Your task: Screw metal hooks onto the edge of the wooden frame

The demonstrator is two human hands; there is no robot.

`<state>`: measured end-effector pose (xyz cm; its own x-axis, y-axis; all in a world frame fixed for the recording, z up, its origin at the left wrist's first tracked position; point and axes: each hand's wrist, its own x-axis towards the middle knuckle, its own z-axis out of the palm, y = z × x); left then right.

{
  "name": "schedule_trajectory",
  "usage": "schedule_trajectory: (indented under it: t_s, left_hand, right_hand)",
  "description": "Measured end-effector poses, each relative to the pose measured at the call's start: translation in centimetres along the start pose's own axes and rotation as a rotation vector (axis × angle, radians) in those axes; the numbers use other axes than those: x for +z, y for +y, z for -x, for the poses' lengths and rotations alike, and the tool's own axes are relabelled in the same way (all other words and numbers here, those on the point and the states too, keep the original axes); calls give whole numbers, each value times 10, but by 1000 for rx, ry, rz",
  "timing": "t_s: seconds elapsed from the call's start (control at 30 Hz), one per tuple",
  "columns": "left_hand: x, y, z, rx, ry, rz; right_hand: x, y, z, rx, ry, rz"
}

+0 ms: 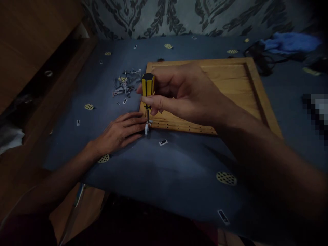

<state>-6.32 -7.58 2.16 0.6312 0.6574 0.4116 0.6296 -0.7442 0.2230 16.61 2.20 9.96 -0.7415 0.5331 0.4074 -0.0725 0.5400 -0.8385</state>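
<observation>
My right hand (pixel 179 92) is closed round the yellow and black handle of a screwdriver (pixel 148 87), which stands upright with its tip down at the near left corner of a wooden panel (pixel 230 85). My left hand (pixel 120 131) lies on the blue cloth beside that corner. Its fingers pinch a small metal bracket (pixel 146 129) against the panel's edge, right under the screwdriver tip. A row of small holes runs along the panel's near edge.
A heap of small metal brackets (pixel 125 83) lies on the blue patterned cloth (pixel 166 164) behind my left hand. Blue fabric (pixel 289 42) and dark cables (pixel 261 61) sit at the back right. A wooden cabinet (pixel 30 51) stands at the left.
</observation>
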Motion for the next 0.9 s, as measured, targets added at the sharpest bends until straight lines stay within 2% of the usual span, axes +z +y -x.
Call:
schedule_trajectory:
  t_s: [0.17, 0.33, 0.53, 0.63, 0.9]
  left_hand:
    - [1, 0, 0, -5, 8, 10]
    - [-1, 1, 0, 0, 8, 9]
    - [-1, 1, 0, -1, -12, 3]
    - [0, 0, 1, -1, -18, 4]
    - [-1, 1, 0, 15, -4, -29]
  right_hand:
    - [2, 4, -2, 25, 26, -58]
    - [10, 9, -1, 38, 127, 10]
    - [13, 3, 0, -102, 312, -3]
    - [11, -1, -1, -124, 381, 64]
    - [13, 8, 1, -21, 270, 44]
